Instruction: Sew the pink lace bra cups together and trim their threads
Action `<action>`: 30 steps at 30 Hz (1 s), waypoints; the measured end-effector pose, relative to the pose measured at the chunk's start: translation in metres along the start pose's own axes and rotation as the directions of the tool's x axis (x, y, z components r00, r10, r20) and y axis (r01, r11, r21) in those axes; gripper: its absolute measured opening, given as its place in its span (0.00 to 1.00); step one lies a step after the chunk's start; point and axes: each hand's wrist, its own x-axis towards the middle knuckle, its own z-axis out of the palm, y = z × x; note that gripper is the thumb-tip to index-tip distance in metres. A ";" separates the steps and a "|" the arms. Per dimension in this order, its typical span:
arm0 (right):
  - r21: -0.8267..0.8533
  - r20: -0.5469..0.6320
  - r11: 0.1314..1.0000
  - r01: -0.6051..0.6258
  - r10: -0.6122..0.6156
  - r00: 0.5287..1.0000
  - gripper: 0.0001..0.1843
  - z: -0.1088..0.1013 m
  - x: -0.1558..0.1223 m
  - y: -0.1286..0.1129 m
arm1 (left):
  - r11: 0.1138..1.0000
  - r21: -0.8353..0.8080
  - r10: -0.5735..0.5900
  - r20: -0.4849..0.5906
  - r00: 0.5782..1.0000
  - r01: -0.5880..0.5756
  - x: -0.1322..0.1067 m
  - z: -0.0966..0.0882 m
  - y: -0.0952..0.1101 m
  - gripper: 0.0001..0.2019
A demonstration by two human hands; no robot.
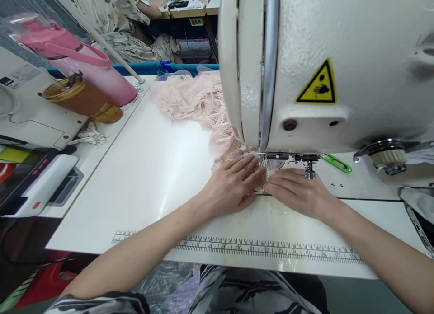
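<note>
A strip of pale pink lace fabric (196, 101) runs from a heap at the back of the white table (145, 169) down under the head of a cream sewing machine (325, 65). My left hand (233, 185) lies flat on the lace just left of the needle, fingers stretched out and close together. My right hand (294, 189) lies flat beside it, fingertips on the lace end in front of the presser foot (271, 158). The fingertips of both hands almost meet.
A pink bottle (84, 56) and a brown cup (81, 99) lie on a control box at the left. A printed ruler (237, 246) runs along the table's near edge. A green clip (335, 162) lies behind the machine foot. Another person sits at the back.
</note>
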 end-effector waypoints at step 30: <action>0.001 -0.025 0.999 -0.044 0.044 0.999 0.08 0.001 0.001 0.008 | 0.992 0.082 0.103 -0.149 0.983 -0.092 0.004 0.007 -0.001 0.16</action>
